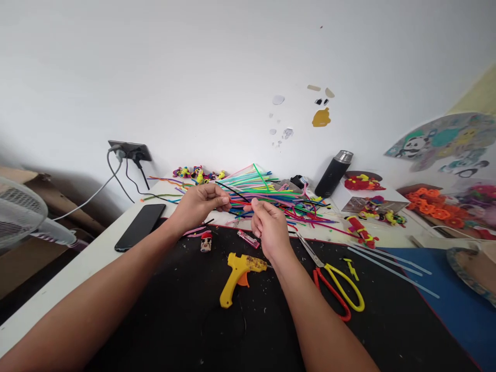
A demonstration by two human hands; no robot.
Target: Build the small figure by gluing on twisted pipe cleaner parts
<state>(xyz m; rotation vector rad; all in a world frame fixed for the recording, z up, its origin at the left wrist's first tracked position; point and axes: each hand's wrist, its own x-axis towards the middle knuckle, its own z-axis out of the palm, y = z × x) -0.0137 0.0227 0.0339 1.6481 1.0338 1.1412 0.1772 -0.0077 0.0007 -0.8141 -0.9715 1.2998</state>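
Note:
My left hand (203, 206) is closed in a pinch above the black mat (170, 310); what sits between its fingertips is too small to make out. My right hand (270, 227) pinches a black pipe cleaner (232, 191), which slants up and left past the left fingers. Behind both hands lies a pile of coloured pipe cleaners (248, 178). Below them, a yellow hot glue gun (238, 274) rests on its side. Nearby are a small figure head with a red cap (206, 241) and a pink lighter (248, 239).
Scissors with red and yellow handles (337, 289) lie right of my right forearm, near clear glue sticks (395, 266). A phone (140, 227) is at left. A black flask (334, 174) and a white box (368, 196) stand at the back right. A fan (23, 217) is far left.

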